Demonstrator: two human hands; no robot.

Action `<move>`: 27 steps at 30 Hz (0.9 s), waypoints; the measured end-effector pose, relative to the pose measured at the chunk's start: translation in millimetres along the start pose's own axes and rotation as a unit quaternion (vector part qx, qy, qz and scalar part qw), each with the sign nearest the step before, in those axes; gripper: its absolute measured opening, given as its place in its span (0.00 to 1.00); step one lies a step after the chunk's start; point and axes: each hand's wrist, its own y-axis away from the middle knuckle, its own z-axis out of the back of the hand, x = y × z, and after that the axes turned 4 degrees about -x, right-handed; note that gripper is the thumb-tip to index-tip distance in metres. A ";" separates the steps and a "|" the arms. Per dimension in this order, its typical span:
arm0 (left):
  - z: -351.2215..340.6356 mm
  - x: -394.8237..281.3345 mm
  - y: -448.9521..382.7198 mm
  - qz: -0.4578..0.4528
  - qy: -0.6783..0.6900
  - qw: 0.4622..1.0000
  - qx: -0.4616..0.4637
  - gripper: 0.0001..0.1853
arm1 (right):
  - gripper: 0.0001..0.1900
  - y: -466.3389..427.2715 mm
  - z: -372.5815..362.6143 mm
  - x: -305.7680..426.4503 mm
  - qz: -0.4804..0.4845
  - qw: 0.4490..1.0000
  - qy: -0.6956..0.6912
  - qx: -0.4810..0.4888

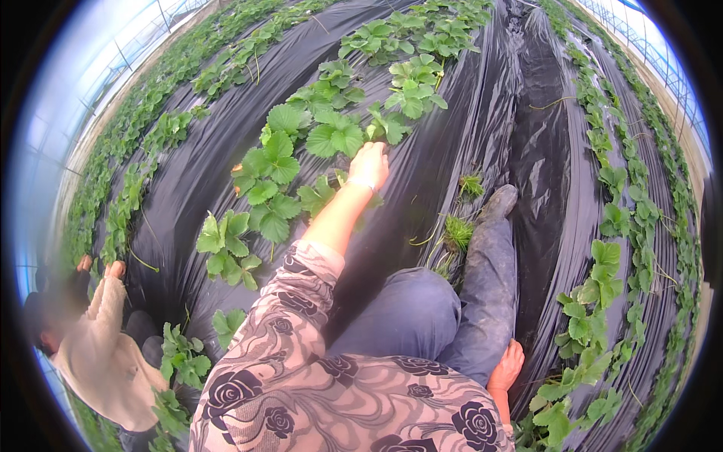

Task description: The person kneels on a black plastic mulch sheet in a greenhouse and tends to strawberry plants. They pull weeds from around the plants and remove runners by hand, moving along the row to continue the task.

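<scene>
My left hand (369,165) reaches forward to the strawberry plants (339,133) on the bed covered with black plastic film (418,164). Its fingers are bent at the base of a plant, beside a small leaf cluster; the fingertips are partly hidden, so whether they grip a stem cannot be told. My right hand (506,366) is low at the right, beside my lower leg and over the film of the furrow; what lies under its fingers is hidden. Tufts of pulled grass (458,232) with roots lie on the film left of my outstretched leg.
At the far left a co-worker in a light top (107,361) crouches with both hands at another plant row (133,198). More strawberry rows (599,299) run along the right. Greenhouse frame and film walls (666,62) stand at the edges. Loose runners lie on the film.
</scene>
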 end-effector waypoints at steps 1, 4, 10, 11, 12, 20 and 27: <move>-1.5 12.1 -4.1 0.044 -0.042 0.998 0.035 0.15 | 0.17 0.2 -1.4 -1.9 0.012 1.000 0.025 0.002; -0.8 42.6 -15.6 0.044 -0.103 0.955 0.274 0.17 | 0.17 0.9 -3.0 -3.4 0.017 1.000 0.014 -0.005; -9.6 53.7 -3.3 -0.049 -0.102 0.989 0.090 0.19 | 0.15 -1.0 2.4 -1.3 0.035 0.998 0.041 0.012; -10.1 53.0 -4.1 -0.031 -0.088 0.989 0.113 0.19 | 0.15 -1.5 2.6 -1.3 0.046 0.998 0.050 0.011; -10.5 52.2 -6.6 -0.003 -0.078 0.985 0.151 0.18 | 0.15 -1.5 2.4 -1.4 0.041 0.998 0.046 0.009; -2.4 75.6 -22.2 0.068 -0.217 0.951 0.212 0.16 | 0.16 1.2 -2.2 -6.0 0.044 0.998 0.046 0.010; 9.2 87.6 -35.3 0.178 -0.193 0.950 0.170 0.18 | 0.17 -1.7 2.5 -0.9 0.030 0.998 0.049 0.021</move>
